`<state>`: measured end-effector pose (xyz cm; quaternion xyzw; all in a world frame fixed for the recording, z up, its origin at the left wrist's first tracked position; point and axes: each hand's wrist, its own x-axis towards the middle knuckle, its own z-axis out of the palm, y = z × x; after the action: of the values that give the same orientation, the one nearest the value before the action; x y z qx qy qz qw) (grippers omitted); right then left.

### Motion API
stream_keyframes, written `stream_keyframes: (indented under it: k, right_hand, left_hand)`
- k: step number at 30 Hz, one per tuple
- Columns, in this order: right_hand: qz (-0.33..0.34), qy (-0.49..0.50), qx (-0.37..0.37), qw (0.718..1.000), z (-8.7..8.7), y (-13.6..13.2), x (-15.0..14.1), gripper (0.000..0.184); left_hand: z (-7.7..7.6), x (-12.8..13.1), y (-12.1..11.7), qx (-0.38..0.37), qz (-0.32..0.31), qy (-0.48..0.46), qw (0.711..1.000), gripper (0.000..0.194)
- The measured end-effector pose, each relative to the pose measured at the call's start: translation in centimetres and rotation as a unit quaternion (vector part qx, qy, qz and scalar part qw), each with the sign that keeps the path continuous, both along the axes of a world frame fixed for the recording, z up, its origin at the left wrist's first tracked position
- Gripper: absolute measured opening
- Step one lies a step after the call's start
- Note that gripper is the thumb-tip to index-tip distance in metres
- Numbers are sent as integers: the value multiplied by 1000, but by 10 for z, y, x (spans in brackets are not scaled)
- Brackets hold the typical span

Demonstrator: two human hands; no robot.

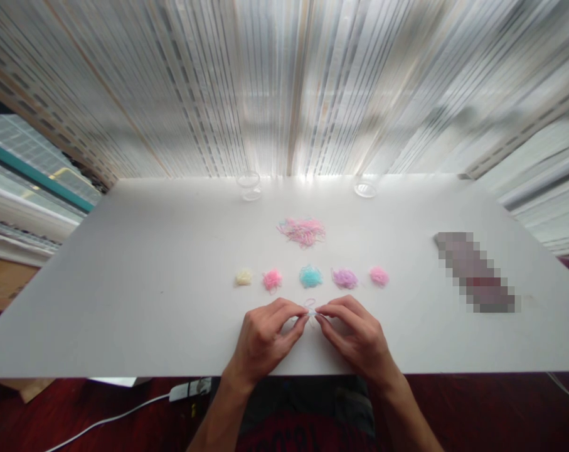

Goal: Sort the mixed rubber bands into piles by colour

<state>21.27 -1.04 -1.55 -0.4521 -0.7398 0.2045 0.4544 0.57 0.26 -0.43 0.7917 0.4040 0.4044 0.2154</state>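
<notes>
Pale strands [312, 312]: lying btwn your hands, 6 o'clock of teal pile [310, 277].
L hand [266, 336]: you're pinching them, thumb + finger.
R hand [357, 334]: pinching opp. side.
Pinch: light, even is prob. suiting thin strands.

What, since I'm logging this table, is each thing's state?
Left hand: pinched on a small pale item
Right hand: pinched on it too
Small pale item: between both hands' fingertips
Mixed pile: loose, colours mingled
Yellow pile: heaped
Bright pink pile: heaped, loops straying
Blue pile: heaped
Purple pile: heaped
Light pink pile: heaped
Clear container: standing, contents unclear
Clear disc: lying flat
Pixelated object: state obscured
White cable: trailing across the floor
</notes>
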Motion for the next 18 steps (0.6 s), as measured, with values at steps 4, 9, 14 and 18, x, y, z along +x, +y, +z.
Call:
stream_keyframes:
  k: [4, 9, 14, 18]
  right_hand:
    - [-4, 2, 0, 1000, 0, 0, 0, 14]
    - [-6, -2, -9, 1000, 0, 0, 0, 12]
    - [-5, -11, -16, 1000, 0, -1, 1, 11]
    - [-2, -13, -20, 1000, 0, -1, 0, 12]
  left_hand:
    - [1, 0, 0, 1, 2, 4, 1000, 8]
    - [2, 0, 0, -4, 2, 8, 1000, 7]
    - [2, 0, 0, -6, -1, 6, 1000, 8]
    - [2, 0, 0, -7, 0, 7, 1000, 8]
